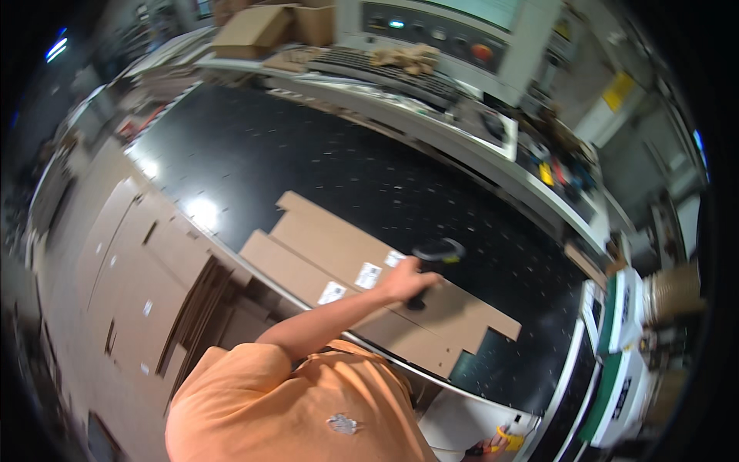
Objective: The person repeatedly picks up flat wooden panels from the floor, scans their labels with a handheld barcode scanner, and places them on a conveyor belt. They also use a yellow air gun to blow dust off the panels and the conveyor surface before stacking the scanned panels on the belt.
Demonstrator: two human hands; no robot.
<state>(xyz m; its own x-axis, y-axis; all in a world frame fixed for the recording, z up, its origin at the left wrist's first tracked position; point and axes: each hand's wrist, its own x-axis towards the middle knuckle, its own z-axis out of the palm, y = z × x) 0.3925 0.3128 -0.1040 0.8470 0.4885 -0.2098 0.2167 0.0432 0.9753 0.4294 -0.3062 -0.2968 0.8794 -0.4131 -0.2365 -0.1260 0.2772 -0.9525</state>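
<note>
My left hand is wrapped round the handle of a black handheld barcode scanner. It holds the scanner above a flat, die-cut brown cardboard sheet, whose shadowed part lies beneath the hand. White printed labels lie on the cardboard: one label is beside my forearm, another label is just left of the hand, and a third label is partly behind it. The sheet rests along the near edge of a black tabletop. My right hand is out of view.
Stacked flat cardboard stands at the left. Behind the table, a shelf holds a keyboard, an open carton and tools, below a control panel. Green-and-white units flank the right end. A yellow object lies low right.
</note>
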